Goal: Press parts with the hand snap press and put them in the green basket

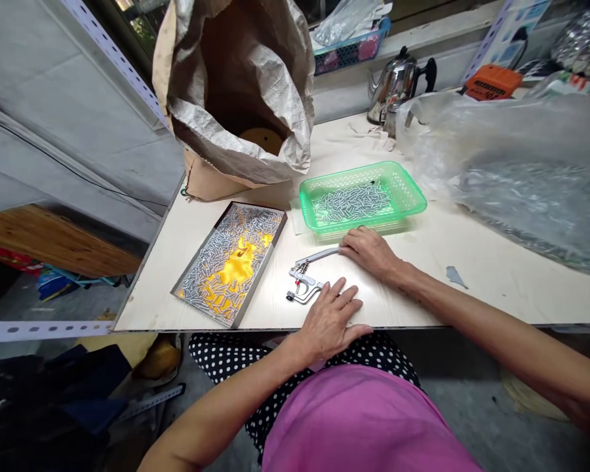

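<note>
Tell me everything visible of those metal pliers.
The pliers look gray and metallic: handles spread, a coiled spring between them, a small red part, a dark round end. They lie on the white table, head leftward. The right hand touches the farther handle's end; the left hand meets the nearer one.

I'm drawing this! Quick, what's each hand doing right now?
Left hand: open, fingers spread, by the metal tool.
Right hand: fingers curled at its upper handle; can't tell if it's holding on.
</note>
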Tool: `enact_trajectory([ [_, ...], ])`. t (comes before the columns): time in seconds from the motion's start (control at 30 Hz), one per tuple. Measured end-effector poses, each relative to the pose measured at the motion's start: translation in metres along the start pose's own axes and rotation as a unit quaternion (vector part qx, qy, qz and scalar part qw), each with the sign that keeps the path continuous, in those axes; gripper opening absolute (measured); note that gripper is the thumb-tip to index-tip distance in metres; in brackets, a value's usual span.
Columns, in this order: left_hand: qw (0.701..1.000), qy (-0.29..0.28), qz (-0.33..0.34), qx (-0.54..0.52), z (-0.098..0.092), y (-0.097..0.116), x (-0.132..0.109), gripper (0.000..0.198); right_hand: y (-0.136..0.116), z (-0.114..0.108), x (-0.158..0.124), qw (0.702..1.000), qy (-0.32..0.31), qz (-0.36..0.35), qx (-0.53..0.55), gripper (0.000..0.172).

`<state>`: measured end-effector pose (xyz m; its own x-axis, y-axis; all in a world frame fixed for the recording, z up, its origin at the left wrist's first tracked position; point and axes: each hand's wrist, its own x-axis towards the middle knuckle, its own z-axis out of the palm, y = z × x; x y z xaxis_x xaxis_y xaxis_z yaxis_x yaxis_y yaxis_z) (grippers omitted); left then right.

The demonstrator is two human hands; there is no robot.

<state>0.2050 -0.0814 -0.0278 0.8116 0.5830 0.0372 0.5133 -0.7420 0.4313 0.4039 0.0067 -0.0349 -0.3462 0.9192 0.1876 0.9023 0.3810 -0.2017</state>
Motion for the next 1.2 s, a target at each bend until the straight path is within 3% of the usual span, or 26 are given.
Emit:
enact_trajectory([
  [0.1, 1.0, 0.007, 0.005, -0.015, -0.001, -0.001, -0.001, 0.054, -0.021, -0.005, 0.006, 1.0, 0.002, -0.005, -0.019, 0.018],
  [0.27, 0.999, 0.022, 0.018, -0.037, 0.007, -0.005, -0.003, 0.057, -0.081, -0.011, 0.016, 0.968, -0.077, -0.235, 0.034, 0.012],
  [0.37, 0.998, 0.036, 0.046, -0.027, 0.006, 0.006, -0.017, 0.051, -0.103, -0.004, 0.026, 0.95, -0.109, -0.291, 0.005, 0.013],
  [0.47, 0.987, 0.115, 0.108, 0.012, -0.008, 0.019, -0.044, 0.034, -0.111, 0.01, 0.035, 0.942, -0.095, -0.321, -0.019, 0.015],
  [0.57, 0.974, 0.212, 0.054, 0.052, -0.036, 0.012, -0.075, 0.018, -0.115, 0.021, 0.04, 0.937, -0.081, -0.34, -0.015, 0.014],
  [0.67, 0.953, 0.255, -0.118, 0.114, -0.069, -0.023, -0.1, 0.019, -0.115, 0.016, 0.04, 0.945, -0.032, -0.326, 0.015, 0.015],
  [0.73, 0.923, 0.245, -0.244, 0.167, -0.088, -0.054, -0.111, 0.024, -0.107, -0.001, 0.043, 0.957, 0.041, -0.286, 0.036, 0.018],
  [0.83, 0.892, 0.162, -0.366, 0.209, -0.105, -0.093, -0.116, 0.027, -0.077, -0.039, 0.054, 0.972, 0.148, -0.179, 0.037, 0.02],
  [0.93, 0.88, 0.06, -0.413, 0.228, -0.109, -0.116, -0.112, 0.03, -0.042, -0.071, 0.064, 0.977, 0.202, -0.055, -0.04, 0.019],
  [1.0, 0.878, 0.016, -0.418, 0.233, -0.107, -0.122, -0.109, 0.03, -0.032, -0.08, 0.058, 0.977, 0.2, -0.011, -0.073, 0.02],
  [1.07, 0.883, 0.004, -0.409, 0.231, -0.104, -0.127, -0.109, 0.03, -0.037, -0.077, 0.039, 0.986, 0.16, -0.013, -0.053, 0.019],
  [1.13, 0.894, 0.021, -0.391, 0.216, -0.1, -0.133, -0.112, 0.029, -0.053, -0.064, 0.015, 0.997, 0.063, -0.051, 0.017, 0.019],
  [1.2, 0.909, 0.053, -0.369, 0.184, -0.098, -0.143, -0.115, 0.027, -0.072, -0.046, -0.005, 0.995, -0.028, -0.043, 0.081, 0.016],
])
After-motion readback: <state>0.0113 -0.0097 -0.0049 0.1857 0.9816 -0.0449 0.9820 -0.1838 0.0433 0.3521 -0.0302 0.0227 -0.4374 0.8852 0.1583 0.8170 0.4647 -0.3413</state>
